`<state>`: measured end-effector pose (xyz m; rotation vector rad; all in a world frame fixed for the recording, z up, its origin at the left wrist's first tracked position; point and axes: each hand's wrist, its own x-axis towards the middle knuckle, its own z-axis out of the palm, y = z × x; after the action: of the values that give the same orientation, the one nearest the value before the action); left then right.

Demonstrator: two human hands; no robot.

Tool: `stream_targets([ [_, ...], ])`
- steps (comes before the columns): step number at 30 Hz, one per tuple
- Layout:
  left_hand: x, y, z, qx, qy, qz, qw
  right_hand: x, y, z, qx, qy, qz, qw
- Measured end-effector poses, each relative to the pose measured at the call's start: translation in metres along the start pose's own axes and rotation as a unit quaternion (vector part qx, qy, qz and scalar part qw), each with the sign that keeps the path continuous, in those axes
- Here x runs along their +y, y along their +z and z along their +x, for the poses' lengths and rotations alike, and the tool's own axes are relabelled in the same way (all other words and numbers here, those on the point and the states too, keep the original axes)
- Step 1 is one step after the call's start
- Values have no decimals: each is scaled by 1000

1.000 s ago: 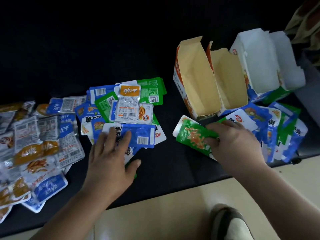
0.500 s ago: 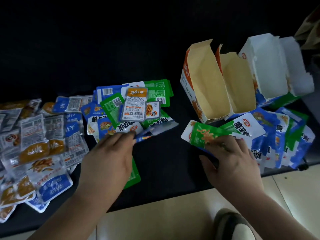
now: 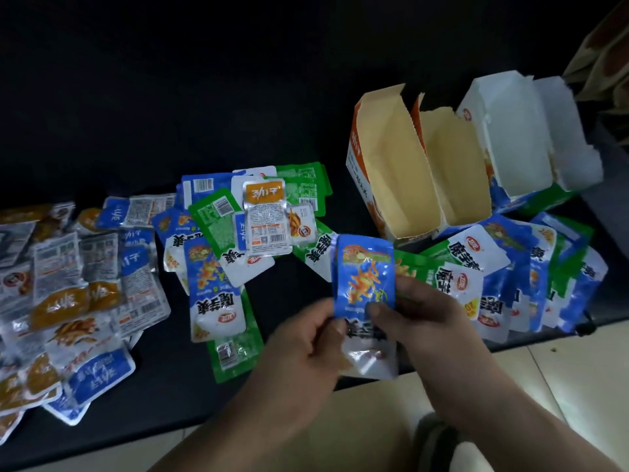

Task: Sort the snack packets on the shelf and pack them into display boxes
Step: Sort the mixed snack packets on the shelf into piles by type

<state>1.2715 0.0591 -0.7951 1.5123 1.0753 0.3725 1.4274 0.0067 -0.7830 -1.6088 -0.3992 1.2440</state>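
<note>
A blue snack packet (image 3: 365, 277) stands upright above the shelf's front edge, held from both sides. My left hand (image 3: 306, 349) pinches its lower left edge, and my right hand (image 3: 425, 318) grips its right side with the thumb across the front. A green packet (image 3: 405, 267) shows just behind it. Mixed blue and green packets (image 3: 218, 267) lie in a heap at the middle of the black shelf (image 3: 170, 379). Two orange display boxes (image 3: 391, 172) and a white-lined one (image 3: 517, 137) stand open at the back right.
Several silver, orange and blue packets (image 3: 68, 301) cover the shelf's left end. A fanned stack of blue and green packets (image 3: 531, 277) lies in front of the boxes. Pale floor tiles (image 3: 561, 386) and a shoe (image 3: 439, 447) show below the shelf edge.
My left hand lifted a blue packet off the middle heap and carried it right. It now meets my right hand, which has come off the green packet stack and grips it too.
</note>
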Motion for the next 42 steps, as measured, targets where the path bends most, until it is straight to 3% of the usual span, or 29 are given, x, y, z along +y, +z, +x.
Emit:
stream_targets([
  [2,-8,9,3,-31,14,37,999,-7,-17,2,32,-25,-65,997],
  [4,-22,1,17,39,104,192,975,-12,-38,9,50,-96,-252,962],
  [6,-25,-17,39,95,171,366,910,-14,-50,17,63,-168,-439,880],
  [8,-16,-37,65,60,136,486,861,-13,-55,26,81,-226,-561,792],
  [11,-13,-45,94,-23,74,580,811,-4,-52,37,109,-250,-651,708],
  [14,-27,-36,86,-27,82,584,807,8,-49,37,157,-298,-654,677],
  [17,-49,-27,65,19,137,549,824,29,-40,28,111,-350,-616,697],
  [20,-62,-22,44,36,188,515,835,46,-34,24,69,-330,-629,701],
  [24,-62,-28,18,27,238,454,858,45,-31,23,71,-312,-624,712],
  [27,-58,-42,22,87,213,442,867,43,-16,24,68,-348,-597,720],
  [30,-59,-50,34,130,136,462,867,44,5,30,31,-362,-535,763],
  [33,-61,-53,37,128,126,433,883,50,22,37,20,-328,-472,818],
  [37,-59,-65,35,167,98,309,931,45,31,45,35,-242,-489,837],
  [39,-58,-76,35,201,57,232,950,39,36,46,22,-182,-533,826],
  [42,-53,-88,27,223,12,162,961,32,48,49,-1,-161,-611,775],
])
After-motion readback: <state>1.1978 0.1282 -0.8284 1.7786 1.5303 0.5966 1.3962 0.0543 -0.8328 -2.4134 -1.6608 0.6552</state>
